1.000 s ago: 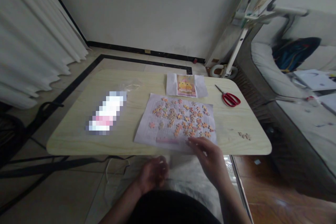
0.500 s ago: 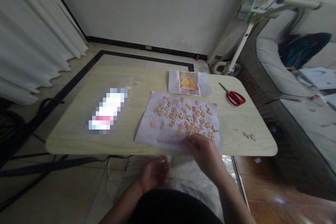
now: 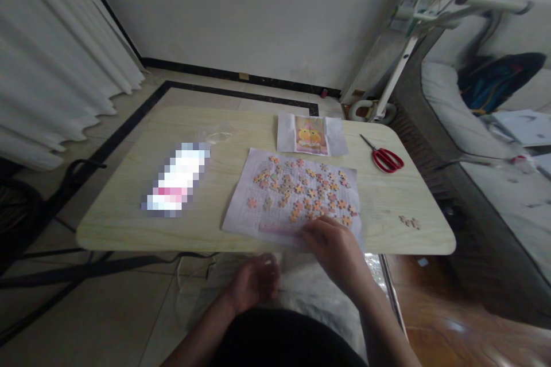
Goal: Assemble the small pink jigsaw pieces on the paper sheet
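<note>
While the right hand [image 3: 329, 241] bends its fingers down over the near edge of the printed paper sheet [image 3: 239, 212], at the right end of a pink strip [image 3: 275, 229], whether it grips anything cannot be told. Loose jigsaw pieces [image 3: 298, 189] lie scattered on the sheet just beyond that hand, red-handled scissors [image 3: 388, 160] farther out to its right. Left hand [image 3: 256, 278] loosely curled, nearer the body, below the tabletop [image 3: 172, 236]; contents unclear.
</note>
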{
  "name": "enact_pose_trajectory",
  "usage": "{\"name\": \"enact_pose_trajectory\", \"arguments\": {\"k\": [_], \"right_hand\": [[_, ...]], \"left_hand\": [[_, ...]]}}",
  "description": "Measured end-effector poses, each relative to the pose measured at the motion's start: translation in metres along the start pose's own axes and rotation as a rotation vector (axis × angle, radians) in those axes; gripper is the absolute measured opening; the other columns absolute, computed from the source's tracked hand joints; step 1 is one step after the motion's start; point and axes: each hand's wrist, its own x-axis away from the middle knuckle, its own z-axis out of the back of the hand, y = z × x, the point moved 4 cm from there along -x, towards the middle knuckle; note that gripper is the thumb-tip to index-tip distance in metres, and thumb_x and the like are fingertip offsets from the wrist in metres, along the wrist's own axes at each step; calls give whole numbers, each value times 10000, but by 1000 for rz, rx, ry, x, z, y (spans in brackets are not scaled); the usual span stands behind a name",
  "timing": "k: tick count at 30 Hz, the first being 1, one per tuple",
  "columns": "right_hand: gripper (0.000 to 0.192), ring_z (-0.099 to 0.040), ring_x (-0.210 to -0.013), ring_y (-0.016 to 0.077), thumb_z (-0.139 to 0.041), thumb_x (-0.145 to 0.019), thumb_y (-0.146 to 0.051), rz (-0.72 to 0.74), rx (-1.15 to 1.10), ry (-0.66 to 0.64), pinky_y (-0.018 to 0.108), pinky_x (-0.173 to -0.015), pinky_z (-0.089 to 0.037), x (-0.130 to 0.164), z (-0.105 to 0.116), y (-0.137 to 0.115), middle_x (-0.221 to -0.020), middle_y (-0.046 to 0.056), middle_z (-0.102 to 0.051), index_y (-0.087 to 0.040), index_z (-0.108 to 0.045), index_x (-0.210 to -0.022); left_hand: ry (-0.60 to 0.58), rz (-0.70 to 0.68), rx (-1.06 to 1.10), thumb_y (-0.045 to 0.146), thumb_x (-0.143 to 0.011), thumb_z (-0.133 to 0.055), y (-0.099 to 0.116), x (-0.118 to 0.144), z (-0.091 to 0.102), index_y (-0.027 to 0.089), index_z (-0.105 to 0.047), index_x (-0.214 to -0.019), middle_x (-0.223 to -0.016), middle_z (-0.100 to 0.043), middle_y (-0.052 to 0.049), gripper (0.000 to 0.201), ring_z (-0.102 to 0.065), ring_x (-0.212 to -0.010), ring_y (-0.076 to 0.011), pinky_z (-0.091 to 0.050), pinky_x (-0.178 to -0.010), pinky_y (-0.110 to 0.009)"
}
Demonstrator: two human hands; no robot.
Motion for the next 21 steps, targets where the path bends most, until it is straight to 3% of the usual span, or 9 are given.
{"name": "enact_pose_trajectory", "arguments": {"k": [7,15,21], "right_hand": [[182,-638,-764,176,-550,-900,-237,11,5,153,288,-698,-500,14,9,3,-913,62,-665,-213,-710,-982],[227,-598,-717,165,-570,-899,-229,45,129,18,293,-676,-479,17,-5,-6,-854,40,-601,-295,-739,-1035],[232,-589,-707,167,-586,-894,-234,55,205,-15,299,-664,-464,14,-7,-8,-831,36,-577,-319,-743,-1042]], "left_hand": [[-5,4,2,339,-885,-589,-1,0,3,179,-655,-891,-793,-706,-47,172,-661,-645,-174,-456,-596,-285],[-7,-19,0,329,-870,-609,-1,0,1,187,-650,-915,-821,-713,-47,154,-669,-657,-190,-459,-585,-298],[8,-14,1,313,-863,-613,-1,1,0,181,-645,-920,-811,-705,-42,148,-666,-649,-181,-457,-576,-297]]}}
